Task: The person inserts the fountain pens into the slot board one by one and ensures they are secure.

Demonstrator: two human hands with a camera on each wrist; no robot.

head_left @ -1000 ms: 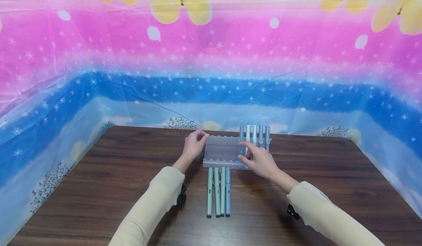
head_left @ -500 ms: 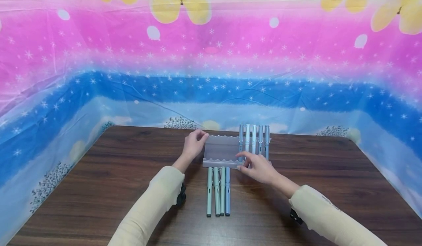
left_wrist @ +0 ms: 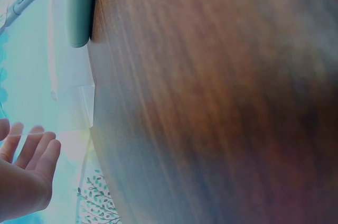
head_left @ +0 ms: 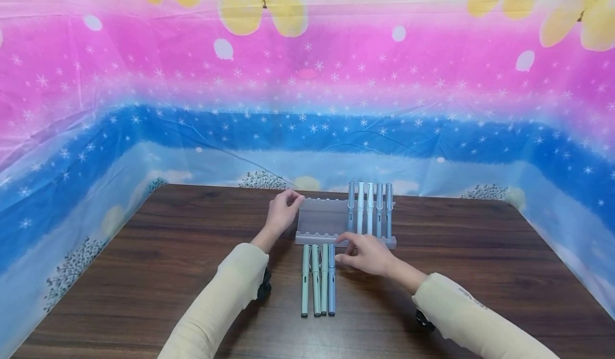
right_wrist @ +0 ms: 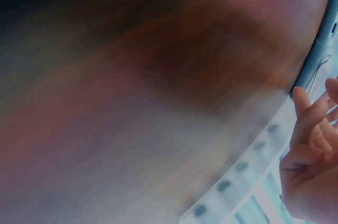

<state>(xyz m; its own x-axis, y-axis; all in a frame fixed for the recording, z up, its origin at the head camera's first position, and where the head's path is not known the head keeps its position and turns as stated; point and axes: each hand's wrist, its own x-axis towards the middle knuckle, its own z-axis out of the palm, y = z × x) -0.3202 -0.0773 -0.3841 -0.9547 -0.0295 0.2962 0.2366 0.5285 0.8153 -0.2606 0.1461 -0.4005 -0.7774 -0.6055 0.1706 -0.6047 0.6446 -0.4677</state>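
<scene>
Working over the wooden table (head_left: 144, 252), I pinch the translucent rack (head_left: 321, 217) by its far left corner with my left hand (head_left: 283, 210), apparently to steady it, my right hand (head_left: 370, 254) parting thumb and forefinger, seemingly to suit the blue pen (head_left: 332, 284) beside them, before the rack.

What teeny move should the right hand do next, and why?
I'd probably have the right hand pinch the blue pen: that hand is open right by the pen's far end, the rack has room on its left, and the left hand holds the rack's corner.
</scene>
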